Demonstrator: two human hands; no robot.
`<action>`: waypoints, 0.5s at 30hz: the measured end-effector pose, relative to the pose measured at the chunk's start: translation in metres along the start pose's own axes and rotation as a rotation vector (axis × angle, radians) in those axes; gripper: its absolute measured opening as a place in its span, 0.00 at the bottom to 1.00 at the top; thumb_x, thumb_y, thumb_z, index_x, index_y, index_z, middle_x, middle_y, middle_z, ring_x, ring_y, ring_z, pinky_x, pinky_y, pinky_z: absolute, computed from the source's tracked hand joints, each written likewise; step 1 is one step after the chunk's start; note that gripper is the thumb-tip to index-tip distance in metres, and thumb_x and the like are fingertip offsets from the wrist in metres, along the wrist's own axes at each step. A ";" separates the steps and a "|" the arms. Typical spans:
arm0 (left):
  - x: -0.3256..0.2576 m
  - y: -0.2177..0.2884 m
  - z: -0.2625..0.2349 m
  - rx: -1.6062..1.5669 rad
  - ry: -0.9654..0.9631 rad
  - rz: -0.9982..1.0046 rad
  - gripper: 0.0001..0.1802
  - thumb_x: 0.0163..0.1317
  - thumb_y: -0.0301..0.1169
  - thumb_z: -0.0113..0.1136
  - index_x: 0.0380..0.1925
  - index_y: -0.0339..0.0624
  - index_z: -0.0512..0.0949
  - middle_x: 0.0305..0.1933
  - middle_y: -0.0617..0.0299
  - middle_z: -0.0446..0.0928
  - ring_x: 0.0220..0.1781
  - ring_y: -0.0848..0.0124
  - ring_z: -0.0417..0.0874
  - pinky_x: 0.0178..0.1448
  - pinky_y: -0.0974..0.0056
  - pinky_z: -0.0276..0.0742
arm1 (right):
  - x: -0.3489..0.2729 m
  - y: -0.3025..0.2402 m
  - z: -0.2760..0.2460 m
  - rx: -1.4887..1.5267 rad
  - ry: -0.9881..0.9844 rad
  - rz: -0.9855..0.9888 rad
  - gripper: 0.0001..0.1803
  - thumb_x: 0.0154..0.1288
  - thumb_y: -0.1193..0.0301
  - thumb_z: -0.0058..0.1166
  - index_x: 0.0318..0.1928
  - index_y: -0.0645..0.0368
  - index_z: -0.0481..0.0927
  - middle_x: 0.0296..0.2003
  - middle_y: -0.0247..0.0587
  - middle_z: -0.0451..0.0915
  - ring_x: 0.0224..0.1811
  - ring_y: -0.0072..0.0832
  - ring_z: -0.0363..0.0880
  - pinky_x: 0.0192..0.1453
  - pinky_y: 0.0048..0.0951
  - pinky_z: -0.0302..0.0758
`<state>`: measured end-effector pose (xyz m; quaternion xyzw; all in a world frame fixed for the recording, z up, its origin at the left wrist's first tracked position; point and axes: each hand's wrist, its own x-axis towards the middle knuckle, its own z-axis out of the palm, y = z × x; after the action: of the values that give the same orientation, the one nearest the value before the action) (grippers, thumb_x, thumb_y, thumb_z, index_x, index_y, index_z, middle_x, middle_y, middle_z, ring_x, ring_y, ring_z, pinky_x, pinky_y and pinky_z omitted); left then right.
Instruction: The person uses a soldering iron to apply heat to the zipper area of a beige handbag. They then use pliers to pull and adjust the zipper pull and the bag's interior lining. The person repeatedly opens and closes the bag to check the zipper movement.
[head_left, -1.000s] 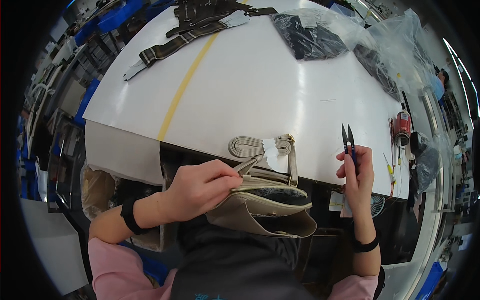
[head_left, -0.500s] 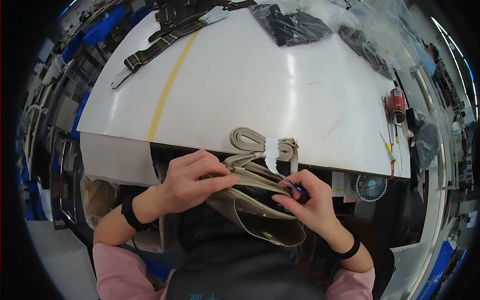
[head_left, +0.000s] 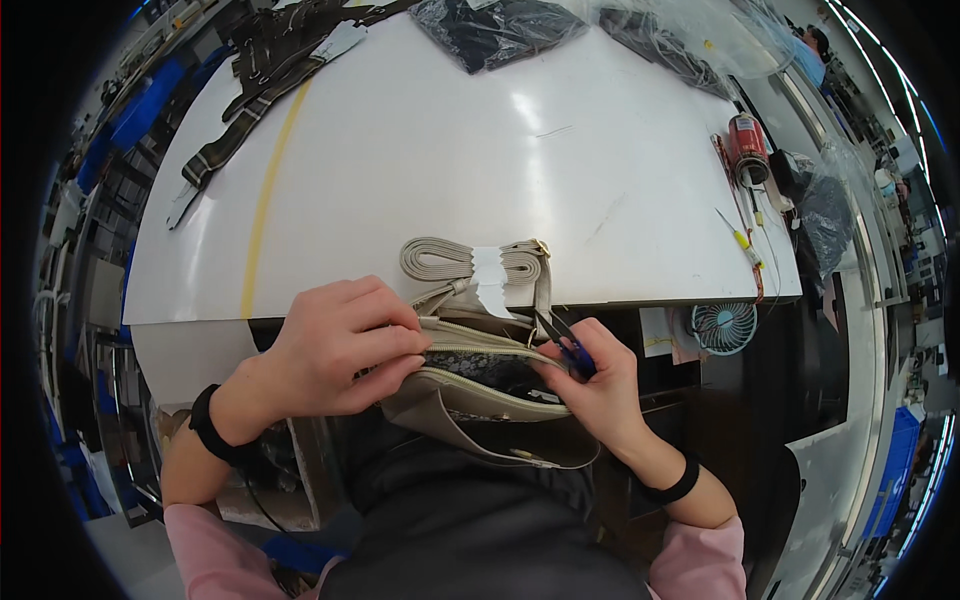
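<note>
A beige bag rests at my lap against the table's near edge, its zippered top spread apart and a dark patterned lining showing inside. My left hand pinches the bag's zipper edge at the left end. At the right end, my right hand grips the bag's edge with thumb and fingers. Tucked in that same hand are blue-handled thread snips, blades pointing up and left. The bag's coiled strap, wrapped in a white paper band, lies on the table just beyond.
Across the white table runs a yellow tape line. Dark straps lie far left, plastic-wrapped dark bundles at the back. A red can, a yellow-handled tool and a small fan are at right.
The view has shifted, so the table contents sit further left and higher. My left hand has moved along the zipper edge, and the bag's mouth is spread wider. The snips now point more upward.
</note>
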<state>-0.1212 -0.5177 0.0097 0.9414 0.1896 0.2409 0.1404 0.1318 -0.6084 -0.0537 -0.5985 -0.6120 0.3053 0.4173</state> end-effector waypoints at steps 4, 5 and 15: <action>0.026 0.008 -0.005 -0.137 -0.186 -0.167 0.08 0.50 0.26 0.64 0.32 0.41 0.78 0.29 0.61 0.75 0.29 0.64 0.76 0.30 0.64 0.71 | -0.005 -0.012 0.005 -0.048 0.073 -0.184 0.09 0.47 0.79 0.64 0.31 0.59 0.79 0.26 0.35 0.73 0.21 0.25 0.72 0.23 0.22 0.68; 0.029 0.013 -0.003 -0.180 -0.194 -0.152 0.10 0.52 0.29 0.63 0.34 0.41 0.77 0.28 0.59 0.75 0.30 0.62 0.77 0.31 0.62 0.71 | -0.008 -0.016 0.004 -0.127 0.076 -0.276 0.09 0.46 0.80 0.64 0.30 0.57 0.82 0.25 0.34 0.74 0.22 0.23 0.72 0.23 0.22 0.68; 0.036 0.049 0.020 -0.160 -0.495 -0.024 0.12 0.53 0.31 0.61 0.38 0.43 0.74 0.25 0.63 0.72 0.25 0.64 0.78 0.25 0.61 0.73 | -0.033 0.002 -0.013 -0.206 -0.029 -0.543 0.13 0.39 0.78 0.63 0.31 0.56 0.84 0.26 0.34 0.74 0.20 0.23 0.72 0.20 0.22 0.68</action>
<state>-0.0676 -0.5499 0.0244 0.9553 0.1409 0.0158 0.2592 0.1420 -0.6428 -0.0542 -0.4476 -0.7833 0.1274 0.4121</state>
